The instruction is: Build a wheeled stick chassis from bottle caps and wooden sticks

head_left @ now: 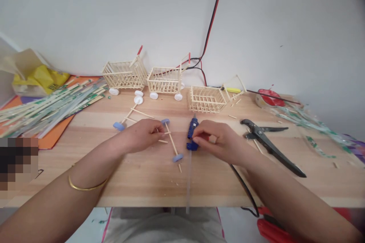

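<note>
My left hand pinches a thin wooden stick at the near side of a small wheel frame. This frame has a stick axle with a blue wheel at the near end and another blue wheel at the far end. My right hand has its thumb and fingertips closed at the blue glue gun, whose nozzle points away from me; the palm side is hidden. A clear glue stick sticks out from the gun's back. Left of my left hand, a second axle carries a blue wheel and white wheels.
Three small stick carts stand by the wall: left, middle and right, the last without wheels. Black-handled cutters lie at right. Packaged sticks cover an orange sheet. A red-lined bowl and plastic wrappers are at far right.
</note>
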Motion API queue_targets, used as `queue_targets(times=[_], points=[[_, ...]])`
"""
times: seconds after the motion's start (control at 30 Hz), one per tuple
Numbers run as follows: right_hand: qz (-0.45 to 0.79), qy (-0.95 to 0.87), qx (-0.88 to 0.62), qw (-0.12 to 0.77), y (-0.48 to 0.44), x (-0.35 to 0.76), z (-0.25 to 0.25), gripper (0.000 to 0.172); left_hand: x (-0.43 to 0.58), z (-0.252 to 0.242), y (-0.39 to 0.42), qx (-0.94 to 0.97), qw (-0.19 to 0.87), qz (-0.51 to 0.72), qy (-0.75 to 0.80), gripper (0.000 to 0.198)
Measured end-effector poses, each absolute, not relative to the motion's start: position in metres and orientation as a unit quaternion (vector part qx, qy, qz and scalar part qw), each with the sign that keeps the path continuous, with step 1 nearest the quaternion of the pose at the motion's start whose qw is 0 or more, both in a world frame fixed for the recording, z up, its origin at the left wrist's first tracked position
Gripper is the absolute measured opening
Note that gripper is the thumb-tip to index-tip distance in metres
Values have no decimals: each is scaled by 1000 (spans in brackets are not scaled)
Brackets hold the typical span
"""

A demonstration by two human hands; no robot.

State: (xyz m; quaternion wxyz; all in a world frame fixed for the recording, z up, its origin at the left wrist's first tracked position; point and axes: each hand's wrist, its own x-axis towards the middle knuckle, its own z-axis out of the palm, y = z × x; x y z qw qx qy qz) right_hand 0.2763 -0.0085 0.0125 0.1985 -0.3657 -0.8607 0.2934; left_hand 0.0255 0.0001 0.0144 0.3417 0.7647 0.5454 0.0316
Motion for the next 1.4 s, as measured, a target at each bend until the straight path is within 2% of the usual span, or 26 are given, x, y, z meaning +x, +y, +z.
queue_targets(times=[0.13, 0.37, 0.67, 1.4], points=[[237, -923, -262, 152, -14, 252, 10, 21, 25, 13, 0, 770, 349, 40, 533, 25], [189, -939, -273, 90, -19, 244, 3, 28, 24, 11, 1, 774, 352, 38, 524, 24], [210, -935, -258, 120, -19, 241, -6, 27, 24, 10, 2, 772, 355, 36, 526, 24], [192, -932, -284, 117, -20, 243, -8, 33, 25, 10, 2, 778, 335, 38, 531, 26]])
